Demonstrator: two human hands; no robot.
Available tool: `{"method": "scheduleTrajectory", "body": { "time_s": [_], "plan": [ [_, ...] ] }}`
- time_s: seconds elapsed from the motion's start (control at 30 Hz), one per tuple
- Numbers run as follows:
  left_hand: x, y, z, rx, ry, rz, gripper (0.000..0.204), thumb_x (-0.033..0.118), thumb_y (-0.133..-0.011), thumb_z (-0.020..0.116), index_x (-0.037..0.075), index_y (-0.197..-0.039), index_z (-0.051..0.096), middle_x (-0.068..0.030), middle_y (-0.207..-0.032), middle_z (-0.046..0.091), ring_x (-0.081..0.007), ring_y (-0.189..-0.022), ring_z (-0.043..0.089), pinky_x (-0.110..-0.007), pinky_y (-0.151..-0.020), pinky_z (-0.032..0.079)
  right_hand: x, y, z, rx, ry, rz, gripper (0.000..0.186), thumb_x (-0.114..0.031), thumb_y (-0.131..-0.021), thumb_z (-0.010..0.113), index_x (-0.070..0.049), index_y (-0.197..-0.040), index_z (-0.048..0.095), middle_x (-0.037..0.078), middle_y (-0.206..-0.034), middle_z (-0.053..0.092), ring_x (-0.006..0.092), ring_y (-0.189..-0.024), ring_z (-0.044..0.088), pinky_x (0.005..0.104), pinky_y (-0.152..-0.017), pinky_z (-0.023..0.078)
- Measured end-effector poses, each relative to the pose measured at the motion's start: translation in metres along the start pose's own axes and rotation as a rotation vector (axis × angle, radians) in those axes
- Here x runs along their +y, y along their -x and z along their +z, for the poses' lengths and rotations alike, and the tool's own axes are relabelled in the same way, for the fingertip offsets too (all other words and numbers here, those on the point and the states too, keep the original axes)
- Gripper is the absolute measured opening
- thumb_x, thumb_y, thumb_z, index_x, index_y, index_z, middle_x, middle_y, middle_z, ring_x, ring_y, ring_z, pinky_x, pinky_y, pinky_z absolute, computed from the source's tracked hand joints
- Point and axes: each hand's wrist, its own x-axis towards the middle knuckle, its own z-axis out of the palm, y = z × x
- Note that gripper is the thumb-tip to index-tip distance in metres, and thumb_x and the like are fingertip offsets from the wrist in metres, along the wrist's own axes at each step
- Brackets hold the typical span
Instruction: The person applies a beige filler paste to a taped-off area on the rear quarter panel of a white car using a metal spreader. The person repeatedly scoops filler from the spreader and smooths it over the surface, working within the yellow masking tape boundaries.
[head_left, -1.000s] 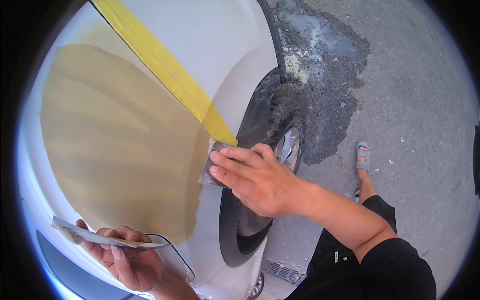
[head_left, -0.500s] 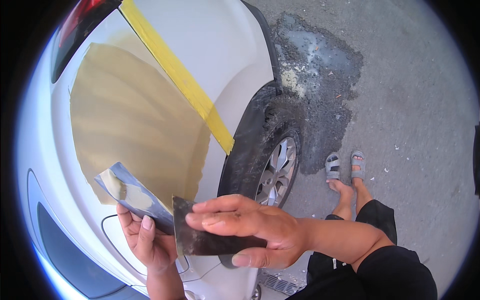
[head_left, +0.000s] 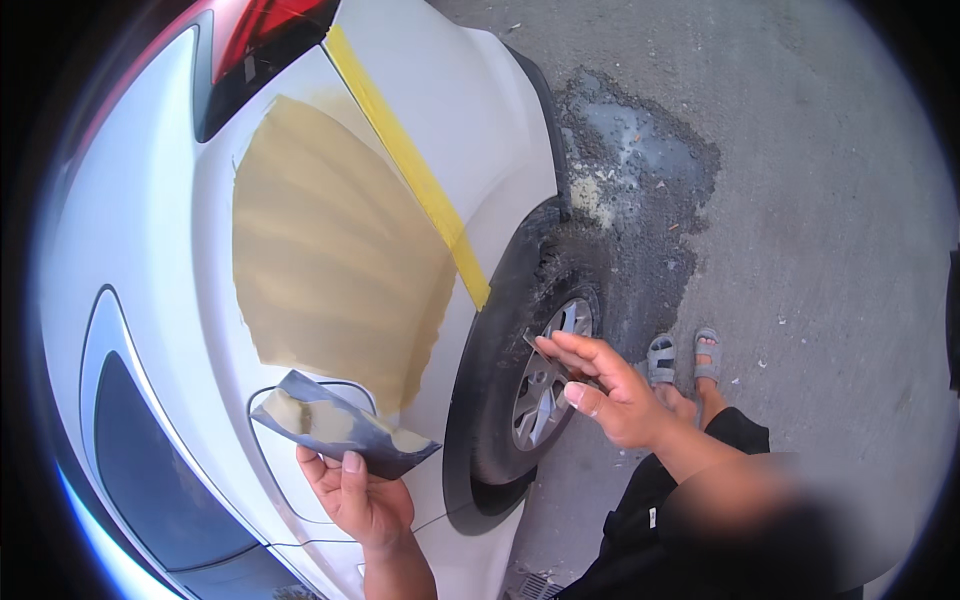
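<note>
My left hand [head_left: 368, 505] pinches a grey flat putty plate [head_left: 388, 458] from below, thumb on its near face. Smears of beige putty [head_left: 332, 424] cover part of the plate, thickest toward its left end. My right hand [head_left: 628, 400] is apart from it, in front of the wheel, gripping a thin dark putty scraper [head_left: 545, 348] seen nearly edge-on. Beyond the plate, a wide patch of beige filler [head_left: 330, 250] with faint streaks spreads over the white car's rear side panel [head_left: 215, 270].
Yellow masking tape [head_left: 415, 185] runs down the panel seam to the wheel arch. To the right are the tyre and silver wheel [head_left: 540, 405]. Wet grey mess [head_left: 640, 150] lies on the asphalt. My sandalled feet [head_left: 706, 350] stand beside the car; a red tail light [head_left: 270, 35] is at the top.
My right hand has pulled the scraper away from the putty plate, to the right, and turned it edge-on. The left hand with the plate sits lower and farther right. The view has shifted.
</note>
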Motion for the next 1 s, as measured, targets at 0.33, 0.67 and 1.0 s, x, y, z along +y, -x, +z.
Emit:
{"method": "scheduleTrajectory", "body": {
  "time_s": [0.33,0.67,1.0],
  "plan": [
    [0.034,0.036,0.036,0.184,0.106,0.109,0.049,-0.004,-0.090,0.044,0.003,-0.135,0.027,-0.0151,-0.128,0.047,-0.0232,-0.118,0.048,-0.041,-0.104,0.036,-0.097,0.013,0.008,0.090,0.493,-0.131,0.050,-0.011,-0.088,0.053,-0.001,-0.135,0.038,0.016,-0.133,0.048,0.0260,-0.124,0.047,0.0352,-0.104,0.034],
    [0.064,0.050,0.063,0.186,0.221,0.172,0.049,-0.007,-0.089,0.042,0.006,-0.134,0.029,-0.0150,-0.127,0.048,-0.0241,-0.118,0.049,-0.043,-0.104,0.037,-0.171,0.019,0.058,-0.071,1.094,-0.394,0.055,-0.008,-0.079,0.062,-0.005,-0.132,0.045,0.010,-0.126,0.055,0.0292,-0.120,0.047,0.0402,-0.098,0.033],
    [0.062,0.039,0.054,0.132,0.288,0.239,0.052,-0.007,-0.089,0.044,0.004,-0.137,0.028,-0.0151,-0.131,0.046,-0.0241,-0.121,0.046,-0.039,-0.104,0.035,-0.187,-0.013,0.124,-0.180,1.391,-0.747,0.046,-0.007,-0.076,0.063,-0.009,-0.122,0.055,0.001,-0.121,0.060,0.0210,-0.116,0.049,0.0436,-0.090,0.034]
  ]
}}
